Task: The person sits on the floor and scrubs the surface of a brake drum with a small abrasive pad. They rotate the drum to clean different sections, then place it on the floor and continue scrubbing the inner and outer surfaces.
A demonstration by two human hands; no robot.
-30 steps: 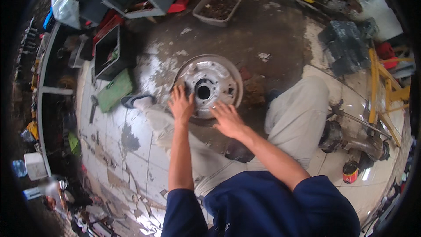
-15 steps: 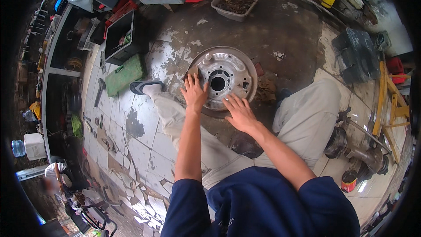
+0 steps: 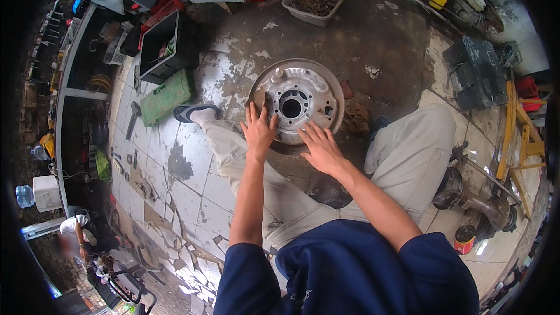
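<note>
A round, grey metal brake plate [image 3: 303,83], with a large centre hole and several bolt holes, lies on the floor between my legs. My left hand [image 3: 258,131] rests on its left rim, fingers stretched and spread. A small brown piece [image 3: 261,97], looking like sandpaper, lies at those fingertips; how far it reaches under them is hidden. On the near right part of the plate rests my right hand [image 3: 321,146], fingers extended and slightly apart, with nothing visible in it.
Crumpled brown paper [image 3: 356,114] lies right of the plate. A grey basin [image 3: 317,0] of small metal parts stands beyond. To the left are a green case [image 3: 167,98], a black crate [image 3: 158,49] and a hammer [image 3: 133,119]. Another person [image 3: 79,236] is at the lower left.
My left hand has slid a little toward me along the plate's rim, and the brown piece has shifted the same way. My right hand stays nearly in place.
</note>
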